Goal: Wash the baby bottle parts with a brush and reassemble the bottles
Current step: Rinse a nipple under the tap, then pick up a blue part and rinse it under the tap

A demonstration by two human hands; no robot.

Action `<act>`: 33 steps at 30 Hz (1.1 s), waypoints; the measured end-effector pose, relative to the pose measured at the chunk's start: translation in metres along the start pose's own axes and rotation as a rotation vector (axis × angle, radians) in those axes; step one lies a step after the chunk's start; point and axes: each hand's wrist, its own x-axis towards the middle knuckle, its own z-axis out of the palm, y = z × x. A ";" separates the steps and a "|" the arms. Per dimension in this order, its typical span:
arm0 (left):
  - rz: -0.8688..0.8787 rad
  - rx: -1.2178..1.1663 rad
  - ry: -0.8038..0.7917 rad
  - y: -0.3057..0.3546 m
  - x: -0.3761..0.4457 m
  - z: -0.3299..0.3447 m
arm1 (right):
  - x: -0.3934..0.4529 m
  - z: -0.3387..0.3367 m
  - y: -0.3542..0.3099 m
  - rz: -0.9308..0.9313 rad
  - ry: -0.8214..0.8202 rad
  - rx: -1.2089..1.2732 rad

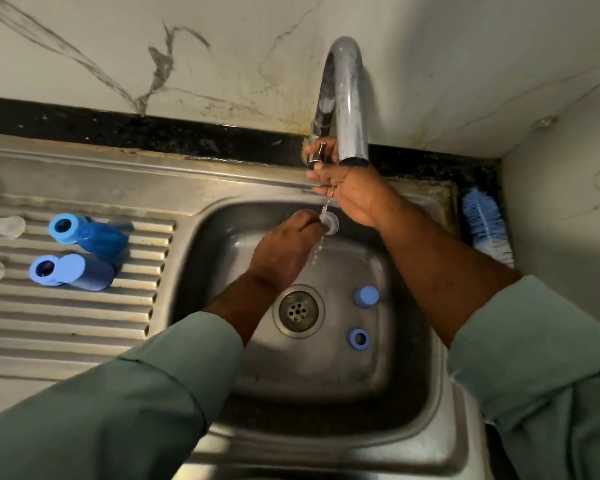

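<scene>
In the sink (222, 216): two blue parts; on the drainboard (66, 323), two bottles.

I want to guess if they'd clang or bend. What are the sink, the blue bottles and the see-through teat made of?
Sink: likely stainless steel, dull grey with streaky reflections.
Blue bottles: probably plastic, smooth, evenly coloured, soft sheen.
Teat held by the left hand: clear, looks like silicone, hard to confirm.

Two blue bottles (84, 252) are being seen lying on the left. Three clear teats (2, 226) are being counted, one far left. Two blue rings (359, 338) are being seen in the sink (413, 358). One brush (485, 225) is being seen far right.
</scene>
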 end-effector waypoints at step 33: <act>-0.786 0.172 -0.044 -0.198 -0.281 -0.236 | -0.101 0.374 0.044 -0.615 -0.215 -0.848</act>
